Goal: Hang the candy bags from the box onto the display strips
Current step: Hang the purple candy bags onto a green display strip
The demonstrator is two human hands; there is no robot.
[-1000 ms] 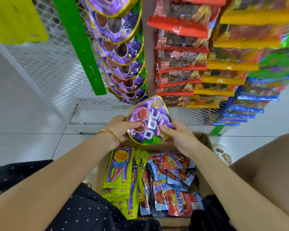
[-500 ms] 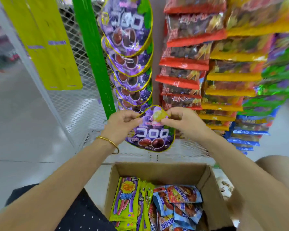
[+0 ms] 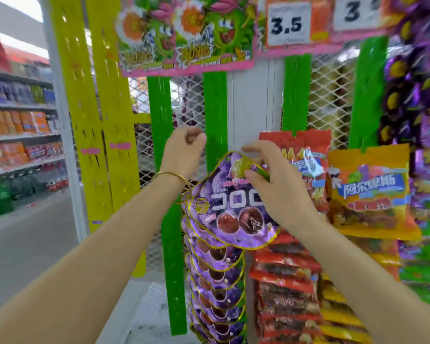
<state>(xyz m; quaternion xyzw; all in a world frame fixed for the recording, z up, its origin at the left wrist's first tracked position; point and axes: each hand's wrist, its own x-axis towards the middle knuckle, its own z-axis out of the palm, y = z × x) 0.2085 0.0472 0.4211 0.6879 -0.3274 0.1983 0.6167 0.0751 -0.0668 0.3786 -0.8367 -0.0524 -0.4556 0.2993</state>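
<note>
My right hand (image 3: 271, 180) pinches the top edge of a purple candy bag (image 3: 236, 209) and holds it against a green display strip (image 3: 215, 108). The bag sits just above a column of the same purple bags (image 3: 216, 284) hanging down that strip. Up and to the left of the bag's top, my left hand (image 3: 184, 150), with a gold bangle on its wrist, is curled beside the strip with nothing visible in it. The box is out of view.
A second green strip (image 3: 162, 135) and yellow strips (image 3: 97, 120) hang bare on the white mesh panel. Red bags (image 3: 286, 281) and an orange bag (image 3: 370, 189) hang at the right. Price signs (image 3: 288, 23) sit above. Store shelves (image 3: 20, 135) line the aisle at left.
The view has swung up from the box to the top of the strips. Both hands raised the purple bag from the box to the strip, and my left hand has let go of it.
</note>
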